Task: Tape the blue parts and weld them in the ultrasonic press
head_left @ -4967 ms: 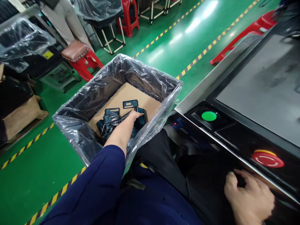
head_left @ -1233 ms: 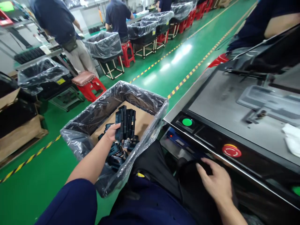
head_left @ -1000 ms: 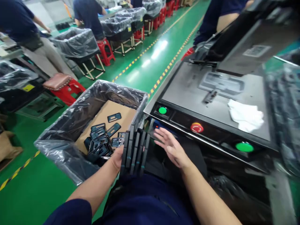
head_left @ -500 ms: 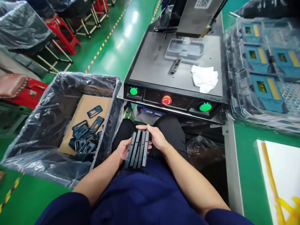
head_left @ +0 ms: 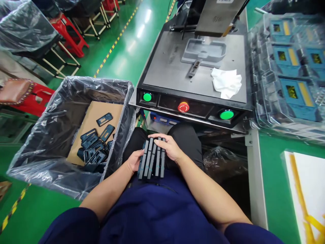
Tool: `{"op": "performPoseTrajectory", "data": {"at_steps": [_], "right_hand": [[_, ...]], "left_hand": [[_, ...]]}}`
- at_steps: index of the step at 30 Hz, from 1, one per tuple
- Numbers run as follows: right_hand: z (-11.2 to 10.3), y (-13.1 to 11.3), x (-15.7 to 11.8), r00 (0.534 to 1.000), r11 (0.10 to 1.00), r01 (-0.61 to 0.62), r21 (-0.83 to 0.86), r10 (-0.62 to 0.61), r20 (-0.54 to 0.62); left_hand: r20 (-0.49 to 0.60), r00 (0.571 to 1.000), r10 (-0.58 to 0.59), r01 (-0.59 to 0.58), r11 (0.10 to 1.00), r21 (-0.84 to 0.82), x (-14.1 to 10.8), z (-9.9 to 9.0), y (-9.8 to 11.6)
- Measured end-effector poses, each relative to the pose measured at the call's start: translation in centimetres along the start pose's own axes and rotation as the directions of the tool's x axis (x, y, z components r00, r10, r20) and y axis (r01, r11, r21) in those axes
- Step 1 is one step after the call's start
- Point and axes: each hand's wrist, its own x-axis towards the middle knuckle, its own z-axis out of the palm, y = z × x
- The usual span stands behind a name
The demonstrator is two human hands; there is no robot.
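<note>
Above my lap, both hands hold a stack of dark plastic frames (head_left: 150,161), several of them standing on edge side by side. My left hand (head_left: 135,160) is closed on the stack's left face. My right hand (head_left: 170,146) grips the far end and right side, its thumb and fingers over the upper edges. The pieces fan slightly apart, with narrow gaps between them. To the left, loose dark plastic frames (head_left: 92,149) of similar look lie heaped on cardboard (head_left: 78,144) inside a plastic-lined bin (head_left: 38,159).
Ahead stands a press machine (head_left: 157,73) with a grey fixture (head_left: 204,52), a white cloth (head_left: 226,83), green buttons (head_left: 226,115) and a red emergency stop (head_left: 183,107). Clear trays (head_left: 266,88) of blue parts stack at right. A white board (head_left: 311,183) with yellow strips lies below them.
My right thumb has moved onto the upper edges of the stack, and the frames are spread a little wider. The view has shifted slightly.
</note>
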Motion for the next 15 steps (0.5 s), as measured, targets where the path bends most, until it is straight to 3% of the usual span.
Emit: {"op": "performPoseTrajectory", "data": {"at_steps": [5,10,15], "right_hand": [[0.5,-0.8,0.1,0.994,0.998,-0.034,-0.052,0.039,0.099],[1.4,-0.8,0.0,0.994,0.99,-0.098,-0.097,0.101,0.033],[1.3,-0.7,0.0,0.998,0.993,-0.03,-0.111,0.035,0.046]], "left_hand": [[0.006,1.0,-0.027,0.027,1.0,0.006,-0.5,0.2,0.3],[-0.002,1.0,0.027,-0.027,0.999,0.032,-0.7,1.6,0.5],[-0.009,0.998,0.058,-0.057,0.998,0.033,-0.7,2.7,0.6]]}}
